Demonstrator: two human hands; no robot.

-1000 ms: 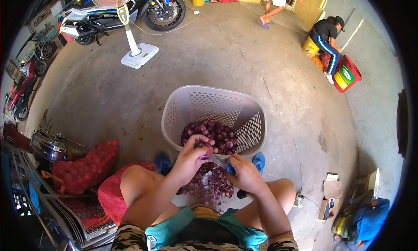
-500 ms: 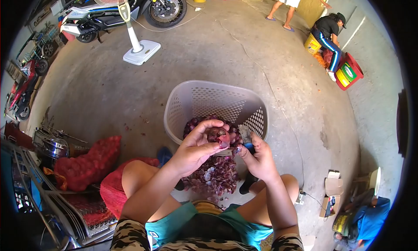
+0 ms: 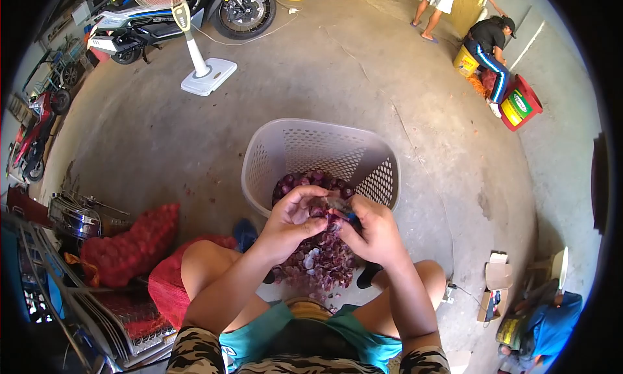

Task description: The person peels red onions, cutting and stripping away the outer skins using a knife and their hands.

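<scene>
A round, purple-red onion (image 3: 317,212) is being held in the curled fingers of the left hand (image 3: 292,222), above a loose heap of papery purple skins (image 3: 318,264) lying on the grey concrete floor (image 3: 214,140) below. A short knife (image 3: 341,206) with a broad, dull-grey blade and a blue handle is being gripped in the right hand (image 3: 374,232), its blade being held close against the onion; whether the edge is touching is being hidden by the fingers. Just beyond the hands, a deep, grey, perforated plastic basket (image 3: 322,123) is standing, with other purple onions (image 3: 313,178) being contained at its bottom. Well to the left of the hands, a bulging red mesh sack (image 3: 133,244) is lying. The main risk is being posed by the blade: a thumb or fingertip could be nicked if the edge were skidding on slick, dry skin. The onion could also be dropped onto the heap if the left-hand grip were being loosened.
</scene>
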